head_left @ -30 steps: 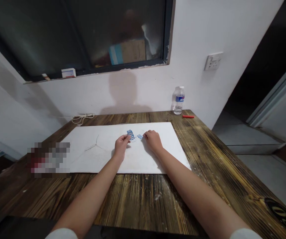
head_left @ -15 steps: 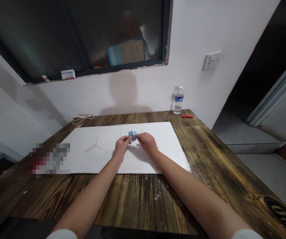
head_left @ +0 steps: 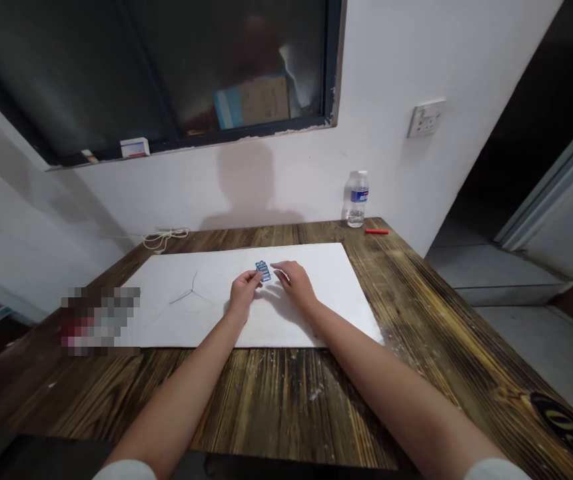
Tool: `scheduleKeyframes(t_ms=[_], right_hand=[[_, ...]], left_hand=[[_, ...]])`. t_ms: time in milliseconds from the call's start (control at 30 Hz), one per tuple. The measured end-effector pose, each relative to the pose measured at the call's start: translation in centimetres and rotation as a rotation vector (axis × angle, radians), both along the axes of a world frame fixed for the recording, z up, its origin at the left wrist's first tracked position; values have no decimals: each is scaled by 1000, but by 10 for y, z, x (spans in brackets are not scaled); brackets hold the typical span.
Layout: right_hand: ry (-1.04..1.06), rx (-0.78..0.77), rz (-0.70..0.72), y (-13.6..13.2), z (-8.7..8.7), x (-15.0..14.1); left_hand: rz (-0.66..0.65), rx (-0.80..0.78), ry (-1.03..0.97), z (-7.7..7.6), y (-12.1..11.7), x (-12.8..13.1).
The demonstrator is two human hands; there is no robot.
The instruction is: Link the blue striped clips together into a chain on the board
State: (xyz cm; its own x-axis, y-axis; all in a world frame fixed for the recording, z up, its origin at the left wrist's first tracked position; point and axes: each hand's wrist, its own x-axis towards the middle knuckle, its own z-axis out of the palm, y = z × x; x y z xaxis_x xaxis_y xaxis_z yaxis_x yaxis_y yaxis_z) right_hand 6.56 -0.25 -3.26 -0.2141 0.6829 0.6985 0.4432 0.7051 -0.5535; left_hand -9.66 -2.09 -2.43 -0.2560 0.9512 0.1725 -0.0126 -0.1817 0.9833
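Observation:
My left hand (head_left: 243, 292) pinches a small flat blue piece with pale stripes and a stepped outline (head_left: 263, 271) between thumb and fingers; its exact kind is too small to make out. Just right of it is my right hand (head_left: 294, 280), thumb and forefinger parted, with nothing visible between them. Both hands are above a white board (head_left: 316, 260) that lies on the wooden table (head_left: 276, 400). On the board's left half are thin dark branching lines (head_left: 191, 291), whether drawn or a loose strand I cannot tell.
At the table's back right stand a water bottle (head_left: 358, 200) and, beside it, a red stick-like item (head_left: 376, 231). A coiled white cable (head_left: 165, 237) rests at the back left. A pixelated patch (head_left: 101, 323) covers something at the left. The wall and window rise behind.
My right thumb and forefinger have come apart and off the blue piece. The piece stays in my left hand, its outline now narrower and neater than before.

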Motion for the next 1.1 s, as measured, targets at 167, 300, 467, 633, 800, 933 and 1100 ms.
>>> scheduleKeyframes(t_ms=[167,300,467,633,800,933,1100], right_hand=[[-178,-210,-175,-3,-5,-2],[-412,-287,-185,-9,-4,-5],[-519,-301,-188,-12,6,-3],[-589,-253,-195,-12,10,-1],[-570,-228,-181,-10,9,0],[-469,-261,-204,-9,8,2],[-297,-274,-185,-5,4,4]], left_hand=[[57,-9,-33,1,0,1],[59,-6,-40,0,0,0],[60,-17,-39,1,0,0],[50,-18,-34,-1,1,-1],[51,1,-38,-2,1,-1],[56,-10,-32,-1,1,-1],[50,-3,-23,-2,1,-1]])
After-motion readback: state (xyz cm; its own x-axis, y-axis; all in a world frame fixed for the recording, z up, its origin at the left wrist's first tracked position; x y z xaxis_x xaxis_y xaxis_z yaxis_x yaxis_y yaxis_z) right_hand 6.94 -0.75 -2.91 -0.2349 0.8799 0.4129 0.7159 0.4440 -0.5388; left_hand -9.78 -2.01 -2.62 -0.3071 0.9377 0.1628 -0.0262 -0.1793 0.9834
